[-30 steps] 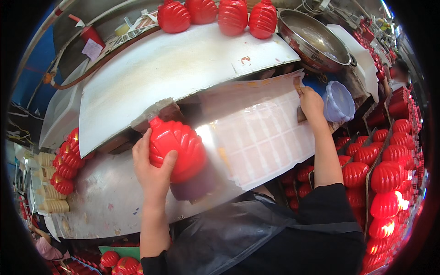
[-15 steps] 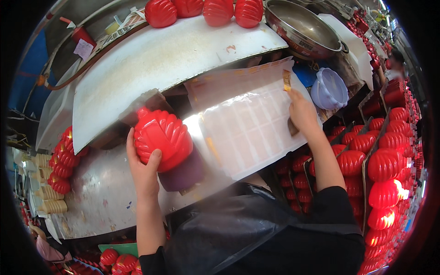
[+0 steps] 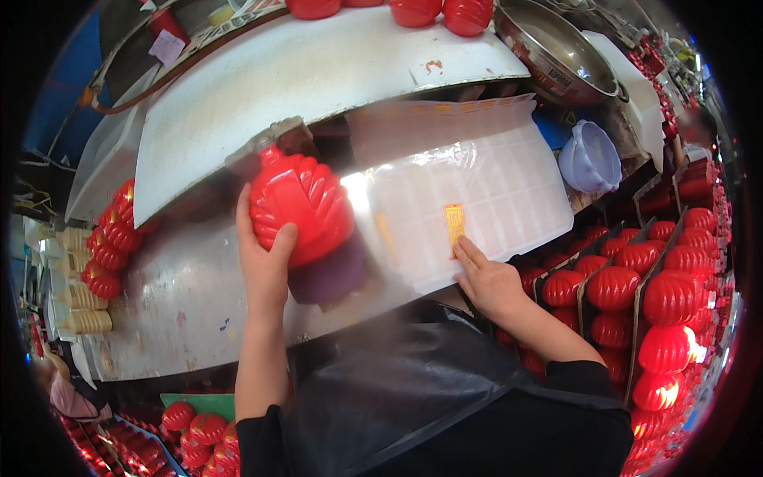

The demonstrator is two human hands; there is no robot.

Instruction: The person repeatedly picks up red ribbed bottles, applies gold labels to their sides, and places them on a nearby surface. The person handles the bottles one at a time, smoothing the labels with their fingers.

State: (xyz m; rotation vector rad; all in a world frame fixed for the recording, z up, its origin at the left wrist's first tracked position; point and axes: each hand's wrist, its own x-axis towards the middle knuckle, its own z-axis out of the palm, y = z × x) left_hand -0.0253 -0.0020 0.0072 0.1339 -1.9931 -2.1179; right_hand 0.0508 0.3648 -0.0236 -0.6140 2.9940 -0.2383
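My left hand [image 3: 266, 258] grips a glossy red bottle [image 3: 302, 208] with ribbed sides, a smooth panel and a short neck at the upper left. The bottle is tilted over a purple block-like support [image 3: 330, 274]; whether they touch cannot be seen. To its right, my right hand [image 3: 493, 282] pinches the lower end of a small gold-and-orange label [image 3: 454, 226] between its fingertips. That label is over a white translucent sheet [image 3: 485, 175] with faint strip-shaped outlines and a few orange bits along its edges.
A white board [image 3: 318, 71] spans the far side, with red bottles [image 3: 467, 16] along its back. A metal pan [image 3: 560, 48] and a lavender bucket [image 3: 590, 157] stand far right. Racks of red bottles [image 3: 612, 290] fill the right; beige bottles [image 3: 86, 322] line the left.
My right hand has come down and left from the sheet's upper right with the gold label in its fingers. My left hand still holds the red bottle; the view has shifted slightly.
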